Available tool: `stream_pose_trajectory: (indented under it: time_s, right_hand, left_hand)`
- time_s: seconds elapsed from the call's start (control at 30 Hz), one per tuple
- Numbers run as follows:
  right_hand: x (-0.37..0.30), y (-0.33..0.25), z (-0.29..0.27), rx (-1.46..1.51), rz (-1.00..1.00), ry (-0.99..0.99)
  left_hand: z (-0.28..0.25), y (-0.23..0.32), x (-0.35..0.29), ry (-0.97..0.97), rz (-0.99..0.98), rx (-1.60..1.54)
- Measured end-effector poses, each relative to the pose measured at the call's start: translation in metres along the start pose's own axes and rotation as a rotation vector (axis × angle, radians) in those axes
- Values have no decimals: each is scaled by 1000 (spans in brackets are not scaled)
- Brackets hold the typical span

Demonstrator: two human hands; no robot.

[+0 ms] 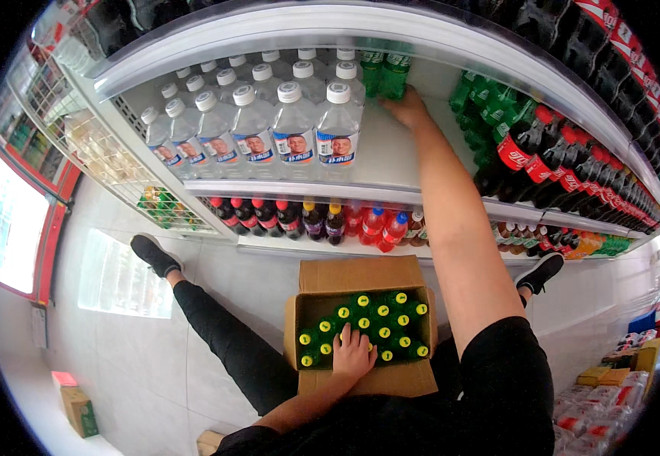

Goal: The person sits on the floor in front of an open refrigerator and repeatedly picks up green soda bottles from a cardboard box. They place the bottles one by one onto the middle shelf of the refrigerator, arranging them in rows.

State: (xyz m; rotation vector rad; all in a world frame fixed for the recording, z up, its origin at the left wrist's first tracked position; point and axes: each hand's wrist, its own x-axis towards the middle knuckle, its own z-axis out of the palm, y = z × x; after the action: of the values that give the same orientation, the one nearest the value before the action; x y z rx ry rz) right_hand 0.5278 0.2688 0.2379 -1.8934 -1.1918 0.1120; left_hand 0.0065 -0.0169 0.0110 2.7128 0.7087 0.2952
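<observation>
Resting on a bunch of green plastic bottles with yellow caps, the left grip has its fingers spread out over the tops. Honestly can't tell whether it's got hold of one or is just lying there. Those bottles stand in an open brown cardboard box right under that grip, on the pale tiled floor, between two legs in black trousers.

The right grip is way out ahead of the left one, at the end of a long straight arm, up against the base of a green plastic bottle with a green-and-white label on the white shelf. Can't see if the fingers are wrapped around it or only touching. Another green bottle is just left of it.

Further left of that grip: rows of clear plastic bottles with white caps. Off to its right: more green bottles, then dark bottles with red labels. Ahead of the left grip, lower down: red bottles with blue caps.
</observation>
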Motion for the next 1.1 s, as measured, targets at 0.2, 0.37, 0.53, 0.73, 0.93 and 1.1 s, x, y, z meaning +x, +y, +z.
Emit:
stream_pose_trajectory:
  time_s: [0.2, 0.37, 0.53, 0.73, 0.93, 1.1]
  right_hand:
    - [-54, -11, -13, 260, 346, 43]
    - [-133, -62, -6, 50, 203, 185]
    - [-313, -115, 11, 175, -319, 583]
    - [-520, -64, 89, -4, 105, 264]
    - [-595, -65, 110, -390, 66, -75]
    - [-594, -55, 123, -457, 67, -87]
  left_hand:
    - [1, 1, -2, -24, -7, 0]
    - [11, -6, -6, 1, -18, 20]
    - [24, -7, -12, 51, -40, -7]
    - [20, -10, -14, 40, -9, -16]
    - [16, -23, -17, 104, 109, -101]
    - [-10, -18, -8, 174, 141, -86]
